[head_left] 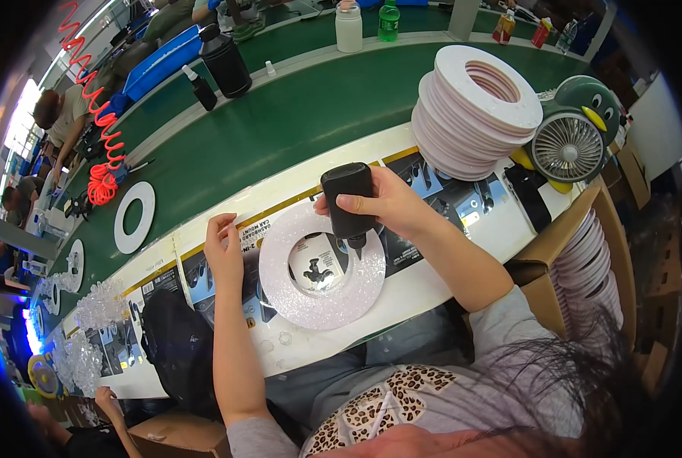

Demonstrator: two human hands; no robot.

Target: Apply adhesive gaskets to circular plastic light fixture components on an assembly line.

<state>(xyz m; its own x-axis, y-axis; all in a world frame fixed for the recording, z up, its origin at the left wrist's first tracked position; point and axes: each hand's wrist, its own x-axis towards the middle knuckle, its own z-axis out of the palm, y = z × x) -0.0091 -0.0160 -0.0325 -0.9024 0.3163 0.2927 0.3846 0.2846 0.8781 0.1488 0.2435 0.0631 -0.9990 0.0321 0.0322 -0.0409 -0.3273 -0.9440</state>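
Observation:
My right hand (393, 204) grips a black squeeze bottle (348, 195) upside down. The bottle's narrow nozzle points at the right part of a white, glittery flat ring (283, 288) on the worktop in front of me; whether the tip touches it I cannot tell. Through the ring's hole shows printed sheet with a dark picture. To the left of the ring, my left hand (224, 243) is raised by the worktop edge, its fingers loosely bent and holding nothing.
Similar rings stand in a tall stack (470, 126) at the right, beside a penguin-shaped fan (570, 145). More rings fill a cardboard box (543, 278). A single ring (119, 221) lies on the green conveyor belt (280, 126). Clear plastic pieces (100, 305) and a black bag (174, 332) are leftward.

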